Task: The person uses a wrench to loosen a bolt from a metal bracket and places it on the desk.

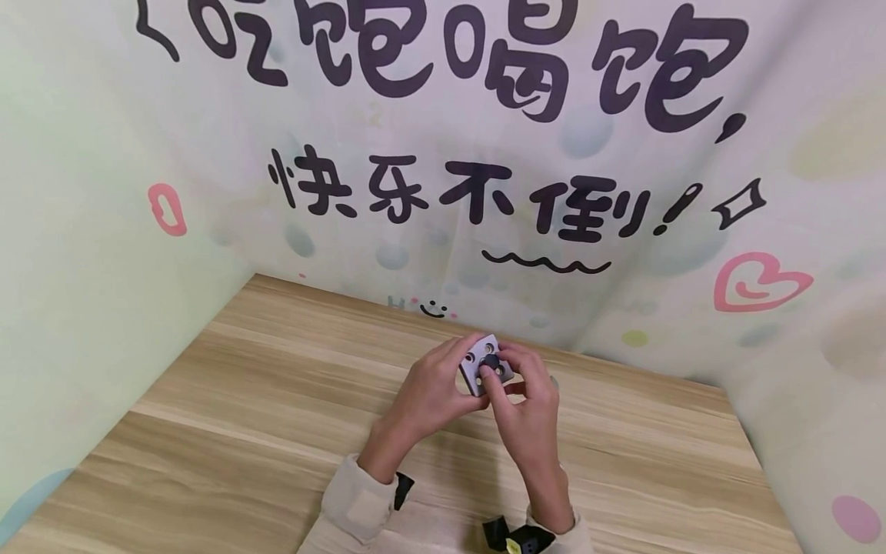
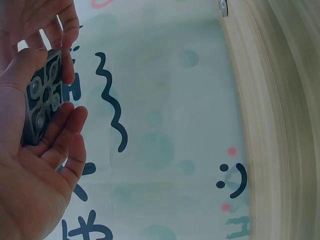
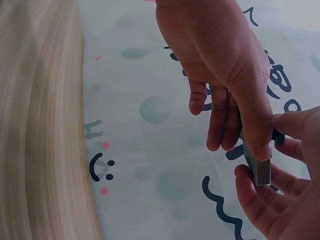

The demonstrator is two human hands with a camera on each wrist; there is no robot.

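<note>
Above the table, my left hand [image 1: 432, 385] grips a small square grey plate [image 1: 472, 378] by its edges, thumb on one side and fingers on the other. Several round holes pass through the plate. A dark round knob [image 1: 491, 360] sits at about its middle, and my right hand [image 1: 529, 396] pinches it between thumb and finger. From the left wrist, a patterned face of the plate [image 2: 45, 95] shows round recesses. The right wrist view has the plate [image 3: 261, 172] edge-on, with the black knob [image 3: 278, 136] standing out. Whether the knob is fixed to the plate, I cannot tell.
A wood-grain table [image 1: 277, 400] lies beneath both hands. Behind it hangs a printed cloth wall [image 1: 443, 254]. A small shiny object [image 2: 223, 7] rests near the table's back edge, mostly out of frame. Black devices [image 1: 533, 538] are strapped at the wrists.
</note>
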